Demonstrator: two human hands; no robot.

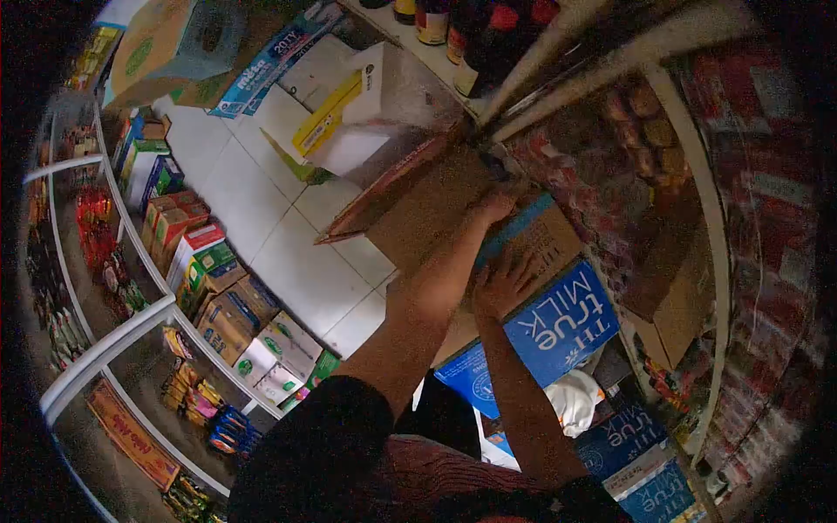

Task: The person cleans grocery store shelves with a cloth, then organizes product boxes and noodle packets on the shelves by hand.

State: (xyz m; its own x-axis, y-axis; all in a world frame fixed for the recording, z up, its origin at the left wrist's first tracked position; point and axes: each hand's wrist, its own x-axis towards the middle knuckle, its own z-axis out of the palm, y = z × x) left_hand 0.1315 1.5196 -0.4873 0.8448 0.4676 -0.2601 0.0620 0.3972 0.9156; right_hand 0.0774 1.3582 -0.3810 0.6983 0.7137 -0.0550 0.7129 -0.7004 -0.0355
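Observation:
A brown cardboard box (427,218) stands in front of me, its inside showing. On its near side is a blue "TH true MILK" panel (562,327). My right hand (506,283) lies flat on the cardboard flap above that panel, fingers spread. Reaching across the box, my left hand (499,206) is at its far edge, by the flap's blue strip; its fingers are dark and blurred, so their grip does not show. A white plastic bag (577,401) sits beside my right forearm.
Shelves of packets (109,357) line the left, with several cartons (235,314) along their foot on the white tiled floor (270,209). More cartons (375,96) stand ahead. Bottles (432,26) are on a shelf at the top. Packed goods (767,218) fill the right side.

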